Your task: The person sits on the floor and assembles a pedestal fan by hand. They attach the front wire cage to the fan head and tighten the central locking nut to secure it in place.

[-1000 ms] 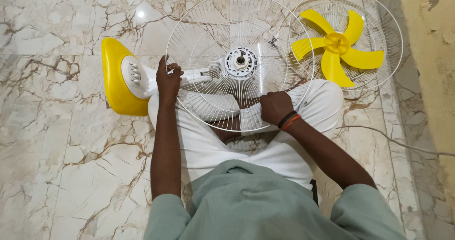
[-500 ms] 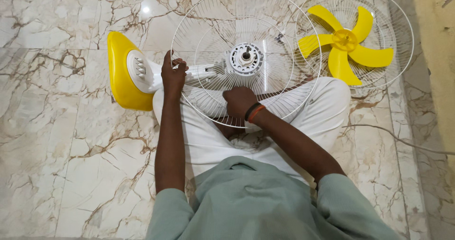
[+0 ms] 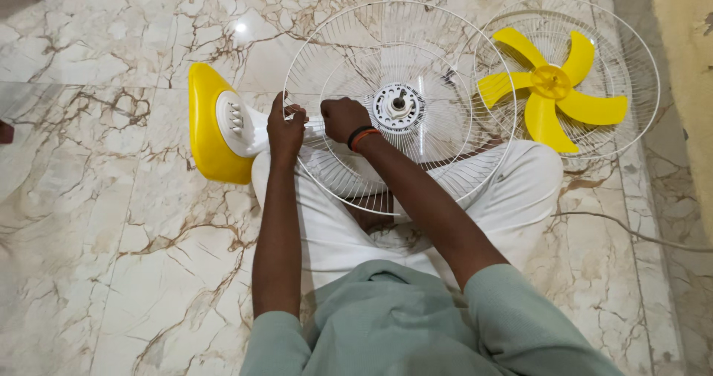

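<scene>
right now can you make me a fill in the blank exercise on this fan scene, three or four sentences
1. The loose fan blade lying in the second grille is ____ in colour.
2. The left hand grips the white fan's ____, next to the base.
3. The right hand rests on the wire ____ around the motor hub.
4. The floor is made of ____ tiles.

Missing words: yellow; neck; grille; marble

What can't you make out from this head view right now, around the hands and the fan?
- Right hand: its fingertips curl under, so its grip on the rear guard is hidden.
- Left hand: covers the fan neck it clasps.
- Motor housing: hidden behind the hub.
- Cable: cut off by the right edge.
- Base: its buttons are too small to make out.
</scene>
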